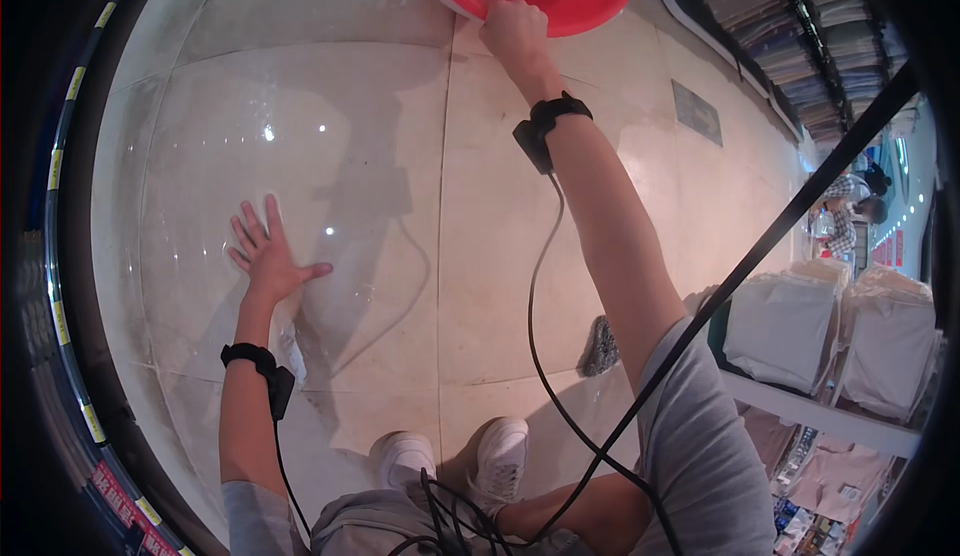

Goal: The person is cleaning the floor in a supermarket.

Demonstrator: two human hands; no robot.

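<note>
My right hand (515,31) reaches far forward, its fingers closed over the near rim of a red basin (570,1), whose far side runs out of the picture at the top. On the left, my left hand (267,251) is spread wide with its thumb stuck out, and holds nothing. Below it lies the shiny tiled floor (400,296); whether the palm touches it I cannot tell. Each wrist wears a black strap with a small box and a cable.
Shelves of folded goods (780,41) line the far right, with white bagged packages (785,326) nearer. A grey, fuzzy item (600,348) lies by my right arm. A black strap (760,246) crosses the right side, and a striped edge (60,206) bounds the left. People (845,211) are at the far right.
</note>
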